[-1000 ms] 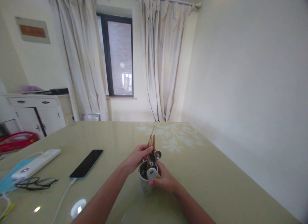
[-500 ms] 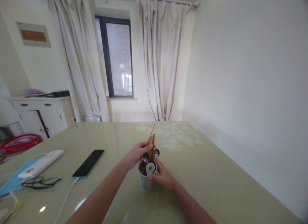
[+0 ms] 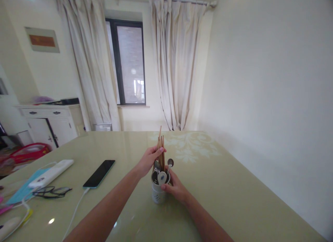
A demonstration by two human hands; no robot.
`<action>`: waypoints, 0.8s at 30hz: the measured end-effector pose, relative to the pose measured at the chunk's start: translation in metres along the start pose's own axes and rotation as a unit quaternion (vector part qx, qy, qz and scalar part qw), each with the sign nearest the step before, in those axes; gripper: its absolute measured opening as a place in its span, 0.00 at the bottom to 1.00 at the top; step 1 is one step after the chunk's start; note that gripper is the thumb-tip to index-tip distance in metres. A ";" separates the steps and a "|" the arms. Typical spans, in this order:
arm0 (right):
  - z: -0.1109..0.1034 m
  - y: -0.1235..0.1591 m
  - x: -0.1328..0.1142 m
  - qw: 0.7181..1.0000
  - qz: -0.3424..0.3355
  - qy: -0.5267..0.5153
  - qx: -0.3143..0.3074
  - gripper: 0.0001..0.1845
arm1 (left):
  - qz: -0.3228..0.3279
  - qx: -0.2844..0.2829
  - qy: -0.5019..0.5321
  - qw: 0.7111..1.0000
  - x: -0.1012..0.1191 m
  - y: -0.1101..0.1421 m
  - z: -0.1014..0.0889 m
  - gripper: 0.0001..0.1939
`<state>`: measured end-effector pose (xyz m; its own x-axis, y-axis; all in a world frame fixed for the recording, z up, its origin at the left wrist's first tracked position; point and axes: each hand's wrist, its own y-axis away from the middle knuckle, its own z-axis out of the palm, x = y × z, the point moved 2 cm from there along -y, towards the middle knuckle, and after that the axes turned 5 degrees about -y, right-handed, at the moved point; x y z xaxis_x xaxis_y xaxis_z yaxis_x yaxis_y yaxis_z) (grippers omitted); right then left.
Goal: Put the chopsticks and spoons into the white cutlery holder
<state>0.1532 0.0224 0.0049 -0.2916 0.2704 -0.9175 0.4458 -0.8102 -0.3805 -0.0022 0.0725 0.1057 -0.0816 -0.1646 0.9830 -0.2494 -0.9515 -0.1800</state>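
A whitish patterned utensil holder [image 3: 156,195] stands upright on the pale green table [image 3: 229,193]. My left hand [image 3: 149,161] is closed around a bundle of wooden chopsticks [image 3: 160,158] that rises out of it. Around the holder's right side wraps my right hand [image 3: 177,188], its thumb on the rim. A white ceramic spoon [image 3: 162,178] with a blue mark leans at the front of the opening. To its right a metal spoon [image 3: 170,162] sticks up, and another metal spoon [image 3: 156,165] sits under my left hand. The chopsticks' lower ends are hidden inside.
Left on the table lie a black phone [image 3: 99,173] on a white cable, folded glasses [image 3: 52,192], a white power strip [image 3: 51,173] and a blue face mask [image 3: 28,186]. A white wall [image 3: 270,96] runs along the right edge. Beyond are a cabinet [image 3: 49,122] and curtains [image 3: 177,61].
My left hand has raised the chopsticks somewhat, and they stand more upright. My right hand stays on the holder. The whole view has shifted slightly.
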 end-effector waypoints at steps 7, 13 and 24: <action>-0.001 0.000 0.001 1.000 0.001 0.011 -0.003 0.48 | 0.045 0.027 0.008 0.999 0.021 -0.012 -0.005 0.26; 0.000 0.001 0.001 1.000 -0.001 0.010 0.000 0.49 | 0.034 0.058 0.030 0.997 0.032 -0.016 -0.004 0.28; -0.001 0.002 0.004 1.000 -0.001 -0.008 0.001 0.47 | 0.062 0.109 0.157 0.980 0.077 -0.029 -0.009 0.19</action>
<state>0.1541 0.0222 -0.0003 -0.3055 0.2636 -0.9150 0.4438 -0.8108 -0.3817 -0.0098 0.0893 0.1859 -0.3991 -0.2271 0.8884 -0.0099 -0.9677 -0.2518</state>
